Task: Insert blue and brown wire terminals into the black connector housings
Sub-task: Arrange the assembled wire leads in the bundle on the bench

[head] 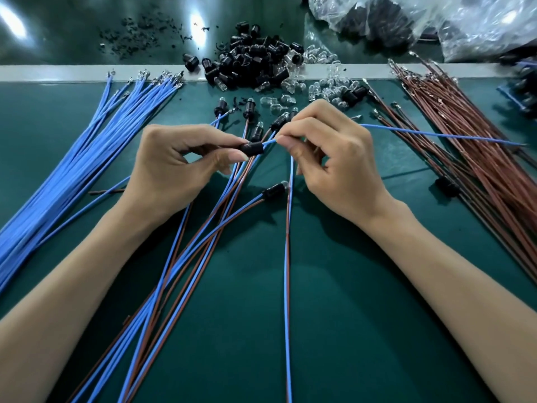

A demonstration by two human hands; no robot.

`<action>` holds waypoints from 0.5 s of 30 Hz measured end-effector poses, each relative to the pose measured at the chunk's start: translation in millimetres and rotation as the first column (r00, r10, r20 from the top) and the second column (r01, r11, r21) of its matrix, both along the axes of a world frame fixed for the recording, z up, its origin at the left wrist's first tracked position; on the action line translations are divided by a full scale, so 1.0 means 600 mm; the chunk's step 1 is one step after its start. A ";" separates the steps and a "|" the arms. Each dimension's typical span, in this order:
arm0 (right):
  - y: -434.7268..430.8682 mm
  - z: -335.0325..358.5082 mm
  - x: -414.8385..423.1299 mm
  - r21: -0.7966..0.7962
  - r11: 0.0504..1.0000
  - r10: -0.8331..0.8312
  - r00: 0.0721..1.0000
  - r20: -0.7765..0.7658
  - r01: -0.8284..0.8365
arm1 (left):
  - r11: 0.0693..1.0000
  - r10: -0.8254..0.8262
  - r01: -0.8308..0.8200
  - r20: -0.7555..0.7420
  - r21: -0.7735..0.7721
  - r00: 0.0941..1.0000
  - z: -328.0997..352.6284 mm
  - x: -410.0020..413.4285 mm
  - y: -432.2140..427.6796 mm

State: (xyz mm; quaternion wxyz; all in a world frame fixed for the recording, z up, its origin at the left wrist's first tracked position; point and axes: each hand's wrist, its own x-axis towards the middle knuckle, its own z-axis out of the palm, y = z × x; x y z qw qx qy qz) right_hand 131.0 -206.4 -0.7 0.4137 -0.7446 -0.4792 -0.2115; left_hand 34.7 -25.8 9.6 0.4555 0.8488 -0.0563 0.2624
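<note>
**Black connector housing (252, 148): blue wire entering, held between both hands above the mat**

Nearest: finished leads (186, 271), blue and brown paired, fanned across the green mat (348, 315). These serve as the pattern to match.

Step in hand (judged): seating the blue wire (436, 135) terminal in the housing.
- Keep the wire in line with the housing's axis.
- Grip close to the entry so the wire cannot buckle.
- Push straight until it locks, then tug lightly to check.
- The terminal is hidden, so how far it is seated cannot be told.

Left hand (180, 164): fingers curled, thumb and fingertips pinching the housing at its left end, holding it level.

Right hand (337, 167): fingers curled, thumb and forefinger pinching the blue wire just beside the housing mouth. The rest of the wire trails away to the right.

Beyond, left: loose blue wires (72, 158) in a bundle.

Beyond, right: brown wires (470, 158), likewise bundled.

Far: a heap of spare housings (250, 62) with clear bulbs (322, 87) beside it, and a plastic bag (450, 21) at the back.
</note>
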 end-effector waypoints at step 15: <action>0.006 0.003 -0.018 -0.237 0.967 0.095 0.995 -0.009 -0.095 | 0.925 -0.034 0.018 0.038 0.379 0.999 -0.022 0.007 0.000</action>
